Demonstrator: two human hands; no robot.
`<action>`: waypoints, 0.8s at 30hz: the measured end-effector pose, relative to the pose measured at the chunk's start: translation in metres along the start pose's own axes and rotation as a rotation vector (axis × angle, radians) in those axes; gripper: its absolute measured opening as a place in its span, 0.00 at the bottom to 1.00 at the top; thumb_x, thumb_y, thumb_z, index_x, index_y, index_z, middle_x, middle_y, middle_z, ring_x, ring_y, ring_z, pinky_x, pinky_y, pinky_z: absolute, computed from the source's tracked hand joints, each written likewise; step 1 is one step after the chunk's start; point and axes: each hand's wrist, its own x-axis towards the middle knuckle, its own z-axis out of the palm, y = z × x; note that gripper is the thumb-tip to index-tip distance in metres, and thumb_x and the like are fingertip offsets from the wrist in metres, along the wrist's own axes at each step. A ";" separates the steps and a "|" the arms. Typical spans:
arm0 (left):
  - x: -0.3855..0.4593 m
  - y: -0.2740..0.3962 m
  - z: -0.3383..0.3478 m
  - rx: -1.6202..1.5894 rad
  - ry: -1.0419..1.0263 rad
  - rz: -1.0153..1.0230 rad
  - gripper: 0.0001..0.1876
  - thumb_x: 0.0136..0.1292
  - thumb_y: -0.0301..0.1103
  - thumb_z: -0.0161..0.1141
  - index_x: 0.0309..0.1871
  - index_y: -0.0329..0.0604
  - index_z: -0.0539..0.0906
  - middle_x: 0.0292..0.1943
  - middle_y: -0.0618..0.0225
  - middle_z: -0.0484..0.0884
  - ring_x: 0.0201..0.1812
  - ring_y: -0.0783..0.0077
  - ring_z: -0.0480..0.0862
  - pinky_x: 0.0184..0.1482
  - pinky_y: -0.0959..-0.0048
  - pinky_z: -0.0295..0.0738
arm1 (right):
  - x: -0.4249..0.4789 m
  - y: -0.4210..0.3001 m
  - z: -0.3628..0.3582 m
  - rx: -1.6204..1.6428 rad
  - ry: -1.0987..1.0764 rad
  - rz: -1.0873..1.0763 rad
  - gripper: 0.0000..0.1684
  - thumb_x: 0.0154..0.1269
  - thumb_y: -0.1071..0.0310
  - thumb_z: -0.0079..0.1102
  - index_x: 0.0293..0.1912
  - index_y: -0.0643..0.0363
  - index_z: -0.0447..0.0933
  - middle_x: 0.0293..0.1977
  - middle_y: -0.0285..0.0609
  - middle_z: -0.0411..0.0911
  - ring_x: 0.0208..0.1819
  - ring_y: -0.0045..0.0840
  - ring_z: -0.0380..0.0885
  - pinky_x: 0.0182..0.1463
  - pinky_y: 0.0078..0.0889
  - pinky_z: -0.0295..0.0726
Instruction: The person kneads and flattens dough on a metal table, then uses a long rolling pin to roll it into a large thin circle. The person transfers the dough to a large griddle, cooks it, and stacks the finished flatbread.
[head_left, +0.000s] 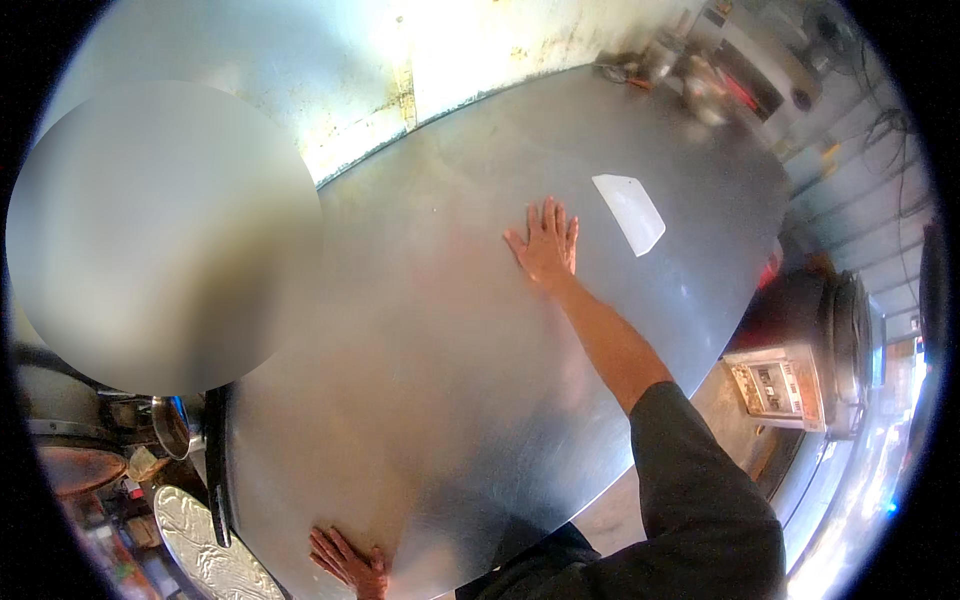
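A large stainless steel tabletop (390, 360) spreads out before me. My right hand (547, 247) rests palm down near its middle, fingers spread, holding nothing. Just to the right of that hand lies a flat white dough scraper (631, 211), apart from my fingers. At the lower left, close to the table's near edge, my left hand (351, 564) also lies flat on the metal with its thumb apart, and it too is bare.
Metal bowls (709, 94) and a scale-like device (757, 75) stand at the far right corner. A stained wall (465, 56) borders the back. Beside the left edge is a round tray (214, 547) with a wrinkled, shiny surface. A box (780, 390) stands right, below table height. A blurred disc hides the upper left.
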 end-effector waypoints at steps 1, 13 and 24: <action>0.003 0.003 0.000 0.004 0.026 0.006 0.49 0.72 0.73 0.37 0.83 0.41 0.55 0.83 0.41 0.48 0.83 0.39 0.46 0.79 0.33 0.33 | 0.004 -0.002 -0.001 -0.008 -0.008 -0.025 0.50 0.77 0.29 0.37 0.82 0.53 0.50 0.83 0.50 0.41 0.85 0.44 0.35 0.85 0.57 0.31; 0.007 0.009 -0.003 -0.027 0.040 0.004 0.50 0.71 0.75 0.37 0.82 0.41 0.58 0.82 0.40 0.52 0.81 0.34 0.52 0.78 0.31 0.40 | 0.047 -0.058 0.021 0.477 -0.026 -0.250 0.37 0.66 0.44 0.66 0.72 0.40 0.72 0.82 0.40 0.51 0.84 0.42 0.44 0.84 0.61 0.32; 0.000 0.005 -0.004 -0.069 0.028 -0.038 0.50 0.71 0.76 0.38 0.82 0.43 0.56 0.82 0.41 0.50 0.82 0.35 0.50 0.78 0.31 0.38 | 0.029 -0.115 0.030 0.293 0.000 -0.297 0.31 0.67 0.47 0.66 0.66 0.44 0.78 0.80 0.35 0.57 0.83 0.35 0.47 0.84 0.59 0.33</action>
